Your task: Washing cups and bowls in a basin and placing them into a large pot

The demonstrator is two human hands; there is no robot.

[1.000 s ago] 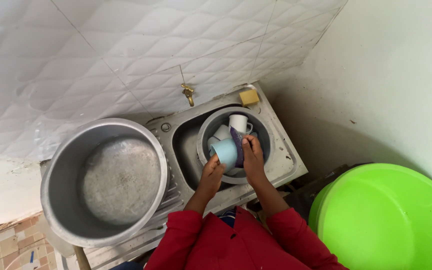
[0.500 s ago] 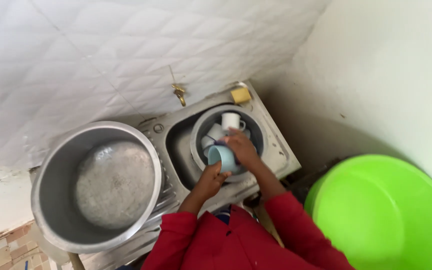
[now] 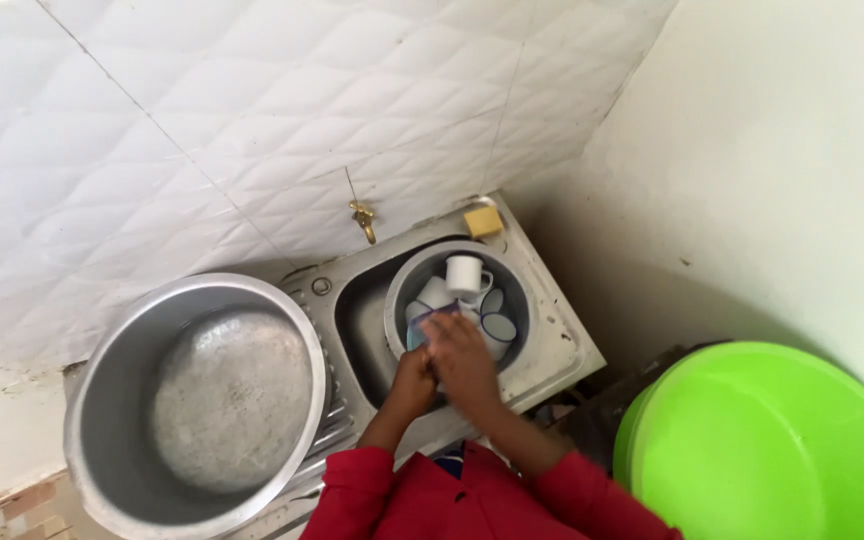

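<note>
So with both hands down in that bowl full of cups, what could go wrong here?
1. The metal bowl in the sink is crowded with white cups; the right hand and left hand, working on the blue cup, might knock cups together and chip them.
2. The big pot fills the drainboard, so there may be little room to set washed cups down.
</note>
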